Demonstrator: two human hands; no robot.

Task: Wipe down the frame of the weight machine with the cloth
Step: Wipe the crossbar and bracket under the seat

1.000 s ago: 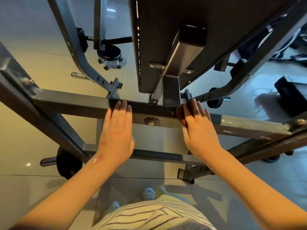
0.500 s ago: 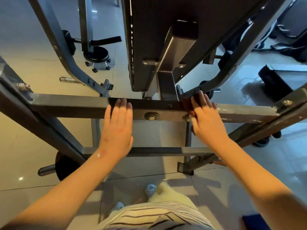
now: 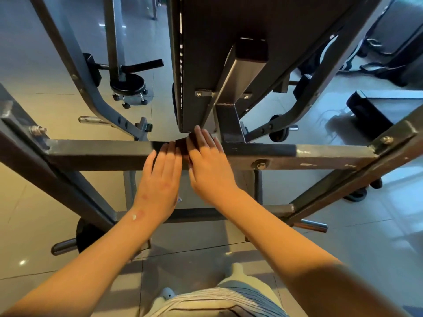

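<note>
Right hand has slid leftward along the crossbar, past the bolt that sat between the hands half a second ago. It now lies just beside the left hand, centre of frame. Dark cloth is pinned on the bar under the right hand's straight fingers, pressed rather than gripped, with only an edge showing. Left hand is also flat on the bar, fingers straight, holding nothing. The bar's long axis runs left to right across the frame. The stretch leftward looks likely to be next, and the left hand sits squarely in that path, so it would have to shift first.
</note>
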